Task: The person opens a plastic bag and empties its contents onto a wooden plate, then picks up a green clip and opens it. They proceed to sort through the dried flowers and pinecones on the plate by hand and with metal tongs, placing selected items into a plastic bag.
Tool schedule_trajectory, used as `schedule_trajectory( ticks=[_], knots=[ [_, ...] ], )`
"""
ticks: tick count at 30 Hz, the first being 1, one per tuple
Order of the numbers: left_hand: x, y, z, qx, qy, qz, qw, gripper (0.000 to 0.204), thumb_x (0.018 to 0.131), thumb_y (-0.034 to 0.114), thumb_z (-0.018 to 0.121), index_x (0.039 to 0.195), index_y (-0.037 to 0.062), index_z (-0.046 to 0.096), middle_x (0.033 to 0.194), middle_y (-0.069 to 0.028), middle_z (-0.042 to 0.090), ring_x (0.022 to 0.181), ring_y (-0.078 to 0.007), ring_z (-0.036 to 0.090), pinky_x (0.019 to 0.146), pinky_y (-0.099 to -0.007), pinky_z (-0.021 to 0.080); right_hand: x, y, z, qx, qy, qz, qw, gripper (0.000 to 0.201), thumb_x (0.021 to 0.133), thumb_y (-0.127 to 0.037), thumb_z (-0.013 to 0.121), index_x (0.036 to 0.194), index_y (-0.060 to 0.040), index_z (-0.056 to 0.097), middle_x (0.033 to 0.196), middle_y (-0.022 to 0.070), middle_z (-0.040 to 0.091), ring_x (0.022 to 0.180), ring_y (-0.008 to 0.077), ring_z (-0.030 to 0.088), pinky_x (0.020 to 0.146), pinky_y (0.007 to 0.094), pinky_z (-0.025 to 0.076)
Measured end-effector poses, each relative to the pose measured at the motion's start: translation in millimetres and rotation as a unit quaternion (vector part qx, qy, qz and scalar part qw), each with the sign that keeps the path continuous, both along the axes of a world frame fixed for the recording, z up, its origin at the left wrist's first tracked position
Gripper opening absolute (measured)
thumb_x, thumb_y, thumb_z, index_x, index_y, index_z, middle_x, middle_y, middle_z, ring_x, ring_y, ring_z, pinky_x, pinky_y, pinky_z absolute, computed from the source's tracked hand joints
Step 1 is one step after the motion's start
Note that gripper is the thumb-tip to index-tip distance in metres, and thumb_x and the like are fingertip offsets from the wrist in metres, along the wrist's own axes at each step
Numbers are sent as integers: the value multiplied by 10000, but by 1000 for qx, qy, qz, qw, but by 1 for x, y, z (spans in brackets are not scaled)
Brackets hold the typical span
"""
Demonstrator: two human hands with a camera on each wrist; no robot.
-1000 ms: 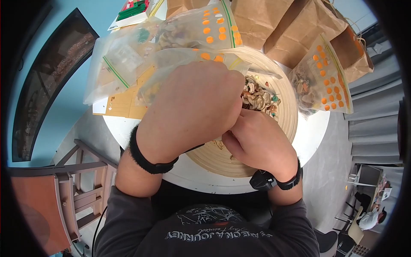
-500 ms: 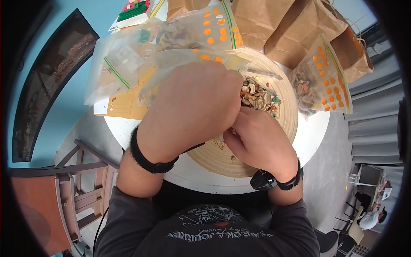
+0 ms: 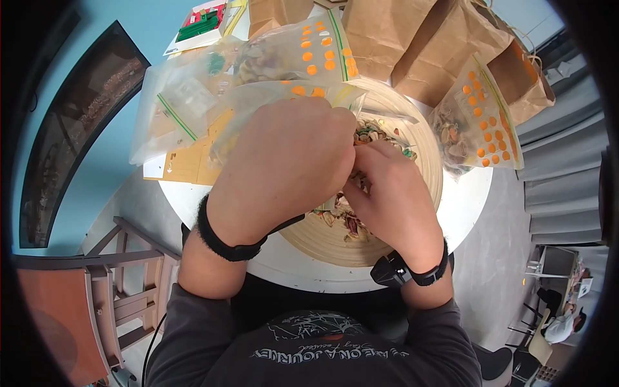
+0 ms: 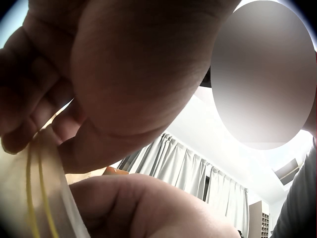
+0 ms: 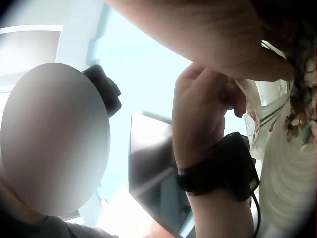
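My left hand [image 3: 284, 161] pinches the edge of a clear zip bag, its yellow-looking seal lines [image 4: 43, 193] showing below the fingers in the left wrist view. My right hand [image 3: 396, 197] is close beside it over a round, pale ridged tray [image 3: 309, 242]. Its fingertips are hidden behind the left hand in the head view. Dried potpourri pieces [image 5: 299, 111] lie at the right edge of the right wrist view, where the right thumb [image 5: 272, 67] and curled fingers close round some of them. More potpourri [image 3: 371, 132] is heaped on the tray.
Zip bags with orange dots, one filled [image 3: 271, 55] and another [image 3: 477, 116], flank the tray. Brown paper bags [image 3: 445, 45] stand behind. A flat clear bag [image 3: 171, 116] lies on yellow envelopes [image 3: 187, 164] at the left. A chair [image 3: 129, 284] stands lower left.
My right hand has moved slightly up and left, its thumb and fingers spread wider, uncovering more potpourri on the near part of the tray. The left hand keeps its hold; the whole view has shifted slightly.
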State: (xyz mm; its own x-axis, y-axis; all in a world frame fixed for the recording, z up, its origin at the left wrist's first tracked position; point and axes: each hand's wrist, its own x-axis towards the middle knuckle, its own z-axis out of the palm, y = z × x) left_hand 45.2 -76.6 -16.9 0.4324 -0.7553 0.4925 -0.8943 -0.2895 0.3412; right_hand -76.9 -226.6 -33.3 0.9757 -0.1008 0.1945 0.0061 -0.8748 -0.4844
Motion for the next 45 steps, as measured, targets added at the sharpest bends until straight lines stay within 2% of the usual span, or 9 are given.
schedule_trajectory(
  ticks=[3,25,28,30,33,36,38,41,45],
  knots=[
    [1,1,2,4,-9,-1,1000,198,871,103,690,744,18,562,708,-160,582,726,-402,609,650,-511,469,-1,5,6,3,-47,-58,997,190,870,-99,724,1039,-22,685,1033,196,672,896,431,707,784,506,585],
    [4,7,4,-31,-10,11,999,138,857,75,667,770,16,577,706,-170,591,700,-402,607,639,-505,469,-3,-3,5,-11,-24,-74,997,152,851,27,662,993,13,714,1022,238,679,885,463,684,812,514,576],
    [4,9,4,-43,-14,18,999,124,852,76,667,781,19,584,711,-172,596,702,-404,610,641,-505,470,-6,1,18,35,-115,-70,990,172,829,87,697,981,9,716,975,191,685,834,340,715,761,404,593],
    [3,12,8,-41,-11,21,999,119,850,76,666,785,19,585,713,-173,597,703,-405,610,642,-504,470,-13,8,29,162,-273,-89,944,172,866,132,717,988,11,708,1035,129,679,808,172,689,723,280,563],
    [2,16,10,-52,-5,22,998,110,844,74,663,787,20,586,716,-175,597,703,-405,610,644,-502,471,-23,8,31,243,-434,-54,866,173,955,123,680,1105,37,694,1230,124,626,819,109,659,707,249,562],
    [1,19,14,-66,-4,19,998,100,835,68,658,786,20,585,715,-176,595,702,-407,609,644,-500,472,-11,20,28,346,-415,-4,841,196,946,127,686,1124,44,694,1185,126,641,801,114,675,687,252,570],
    [1,21,15,-65,-6,17,998,94,830,65,655,787,19,585,715,-177,594,701,-408,608,644,-498,472,2,22,26,341,-254,-13,905,171,905,80,756,1064,40,710,1081,111,695,751,103,695,651,240,550],
    [3,30,16,-75,-12,29,997,87,819,58,651,789,14,583,714,-179,592,704,-410,608,642,-497,469,2,6,22,242,-141,-60,958,162,881,27,781,1033,34,726,976,123,717,708,134,701,624,277,542],
    [3,40,24,-89,-11,34,995,82,813,49,650,796,7,582,712,-179,586,703,-408,600,643,-495,461,9,1,15,56,-22,-49,997,218,846,-39,793,1045,32,738,952,206,720,826,334,715,746,417,564]
  ],
)
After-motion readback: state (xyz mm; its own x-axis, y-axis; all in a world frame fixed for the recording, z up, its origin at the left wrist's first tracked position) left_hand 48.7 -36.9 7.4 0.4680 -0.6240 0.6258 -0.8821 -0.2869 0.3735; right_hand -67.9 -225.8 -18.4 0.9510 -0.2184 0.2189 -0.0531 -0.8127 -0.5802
